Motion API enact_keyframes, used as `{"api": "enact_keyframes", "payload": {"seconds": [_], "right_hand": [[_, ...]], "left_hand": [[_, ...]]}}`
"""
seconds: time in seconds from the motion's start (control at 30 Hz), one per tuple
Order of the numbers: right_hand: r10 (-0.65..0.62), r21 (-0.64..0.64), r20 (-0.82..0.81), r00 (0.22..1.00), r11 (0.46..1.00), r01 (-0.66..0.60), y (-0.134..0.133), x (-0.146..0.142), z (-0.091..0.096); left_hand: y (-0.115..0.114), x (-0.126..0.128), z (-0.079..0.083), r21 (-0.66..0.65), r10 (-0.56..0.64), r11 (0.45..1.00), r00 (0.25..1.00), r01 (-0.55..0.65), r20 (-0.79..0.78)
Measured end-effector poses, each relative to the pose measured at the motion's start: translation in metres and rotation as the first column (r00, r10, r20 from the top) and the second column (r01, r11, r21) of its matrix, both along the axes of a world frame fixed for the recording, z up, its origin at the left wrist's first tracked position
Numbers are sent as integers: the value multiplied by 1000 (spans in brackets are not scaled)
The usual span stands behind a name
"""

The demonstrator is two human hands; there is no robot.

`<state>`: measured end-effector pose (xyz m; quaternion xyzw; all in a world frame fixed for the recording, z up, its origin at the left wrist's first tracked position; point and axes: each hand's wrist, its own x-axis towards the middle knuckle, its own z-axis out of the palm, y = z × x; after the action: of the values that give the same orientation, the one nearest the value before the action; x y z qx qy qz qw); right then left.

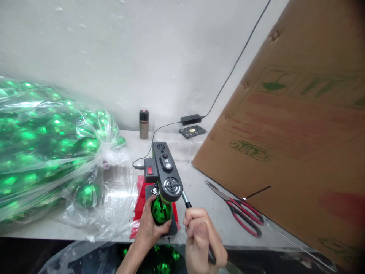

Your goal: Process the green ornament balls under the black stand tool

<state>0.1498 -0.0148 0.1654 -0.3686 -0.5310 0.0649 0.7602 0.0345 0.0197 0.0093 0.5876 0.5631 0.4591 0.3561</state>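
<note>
A shiny green faceted ball sits in my left hand, fingers wrapped round its side. The ball's top is under the front end of a dark grey bench-top press machine, which hides it. My right hand is closed round the black grip of the machine's lever, to the right of the ball. On the machine's left side is a box with a red switch. Red sheeting lies under the machine's base.
Clear plastic bags of green balls fill the left side; more balls lie below the table edge. Red-handled scissors and a large cardboard box are at right. Behind are a bottle, a power adapter and a phone.
</note>
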Motion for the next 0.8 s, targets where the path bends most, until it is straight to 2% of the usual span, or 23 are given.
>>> {"api": "enact_keyframes", "payload": {"seconds": [0.2, 0.33, 0.5, 0.8], "right_hand": [[7, -10, -27, 1000, 1000, -8, -1, -1, -8], [4, -10, -52, 999, 1000, -5, -1, -3, -11], [-2, 0, -67, 998, 1000, 2, -2, -3, -15], [-9, -19, -48, 999, 1000, 8, -2, -2, -18]], "left_hand": [[0, 0, 0, 14, 29, 999, 1000, -29, 1], [0, -1, 7, -7, -4, 1000, 1000, 4, 1], [-1, -1, 13, 12, 16, 1000, 1000, -16, -14], [0, 1, 8, 3, 30, 1000, 999, -30, -17]]}}
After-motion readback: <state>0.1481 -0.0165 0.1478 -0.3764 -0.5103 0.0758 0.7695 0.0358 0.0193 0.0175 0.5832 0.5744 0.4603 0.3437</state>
